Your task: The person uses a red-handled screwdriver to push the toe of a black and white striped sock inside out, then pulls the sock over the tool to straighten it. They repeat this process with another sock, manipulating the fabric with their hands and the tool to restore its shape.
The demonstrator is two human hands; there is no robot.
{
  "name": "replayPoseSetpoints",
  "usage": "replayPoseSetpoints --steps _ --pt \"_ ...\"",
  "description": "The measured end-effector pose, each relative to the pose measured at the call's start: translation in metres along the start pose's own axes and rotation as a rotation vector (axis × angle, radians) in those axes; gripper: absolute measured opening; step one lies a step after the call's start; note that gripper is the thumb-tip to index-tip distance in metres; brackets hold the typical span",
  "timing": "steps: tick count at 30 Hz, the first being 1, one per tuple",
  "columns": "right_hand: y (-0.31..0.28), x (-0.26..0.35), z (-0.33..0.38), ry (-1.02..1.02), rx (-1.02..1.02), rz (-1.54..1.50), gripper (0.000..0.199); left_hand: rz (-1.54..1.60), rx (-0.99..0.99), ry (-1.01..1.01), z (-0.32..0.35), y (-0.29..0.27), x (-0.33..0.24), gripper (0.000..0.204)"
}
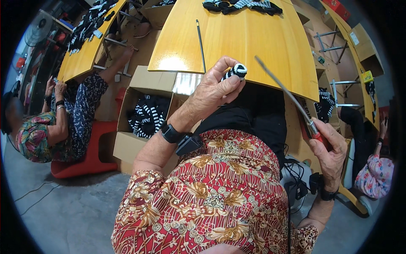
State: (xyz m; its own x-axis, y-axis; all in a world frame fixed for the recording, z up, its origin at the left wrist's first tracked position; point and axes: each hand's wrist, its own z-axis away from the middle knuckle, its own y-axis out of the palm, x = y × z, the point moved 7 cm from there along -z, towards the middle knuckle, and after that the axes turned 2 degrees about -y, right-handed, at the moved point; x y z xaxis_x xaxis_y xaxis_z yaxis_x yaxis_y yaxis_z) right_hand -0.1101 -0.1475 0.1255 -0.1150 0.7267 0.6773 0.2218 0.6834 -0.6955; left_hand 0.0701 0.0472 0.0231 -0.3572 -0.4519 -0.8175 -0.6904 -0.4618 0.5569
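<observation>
My left hand point(216, 86) is closed around a small black-and-white striped knitted piece point(237, 72), rolled or tubular, with its round open end facing up between thumb and fingers. In my right hand point(330, 150) is a long thin metal rod with a red handle point(288, 89). The rod slants up and left over the near edge of the wooden table point(270, 46), its tip apart from the knitted piece. A thin dark stick with a yellow end point(200, 44) lies on the tabletop, left of centre.
Striped and black knitted pieces point(241, 6) lie at the table's far end. A cardboard box point(127, 146) of similar pieces stands at my left. People sit at tables on both sides, one by a red chair point(86, 150). Cables point(296, 186) hang near my right side.
</observation>
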Motion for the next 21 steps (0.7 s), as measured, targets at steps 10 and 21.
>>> replayPoseSetpoints --steps 10,21 --pt "-0.007 0.011 -0.002 -0.052 0.128 0.037 0.039 0.044 0.061 0.044 0.000 -0.001 -0.001 0.020" --pt "-0.012 0.014 -0.014 0.010 0.195 0.030 0.038 -0.211 0.014 0.015 0.004 -0.007 -0.006 0.019"
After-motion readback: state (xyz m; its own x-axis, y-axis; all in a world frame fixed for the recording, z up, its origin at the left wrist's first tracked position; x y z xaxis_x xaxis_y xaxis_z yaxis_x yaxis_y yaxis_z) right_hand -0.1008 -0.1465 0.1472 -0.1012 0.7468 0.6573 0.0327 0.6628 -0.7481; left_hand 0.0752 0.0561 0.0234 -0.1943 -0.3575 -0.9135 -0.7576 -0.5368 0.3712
